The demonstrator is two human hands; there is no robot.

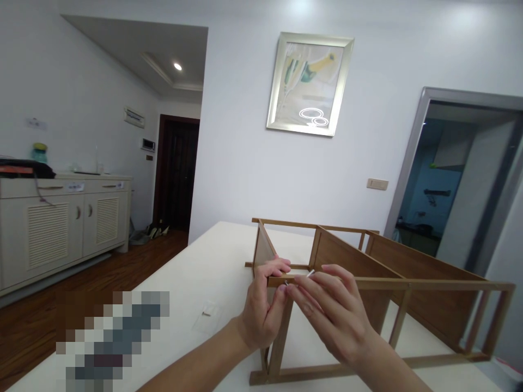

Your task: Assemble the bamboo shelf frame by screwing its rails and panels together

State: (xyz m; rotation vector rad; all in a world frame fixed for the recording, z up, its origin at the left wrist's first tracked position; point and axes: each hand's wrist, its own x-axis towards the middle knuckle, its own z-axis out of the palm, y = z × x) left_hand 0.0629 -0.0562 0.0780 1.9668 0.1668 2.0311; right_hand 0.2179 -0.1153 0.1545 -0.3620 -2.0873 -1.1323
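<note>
A wooden shelf frame point(408, 284) lies on its side on a white table point(196, 283), with several brown panels between thin bars. My left hand point(261, 310) grips the near top bar at its left end, fingers curled over it. Just to its right, my right hand point(330, 310) pinches a small thin metal tool point(309, 274) at a screw in that same bar. Both hands touch at the joint.
A small clear bag with a white piece point(209, 310) lies on the table left of the frame. A pixelated patch covers the table's near left. A white cabinet point(61, 223) stands at the left wall; a doorway point(449, 179) opens at the right.
</note>
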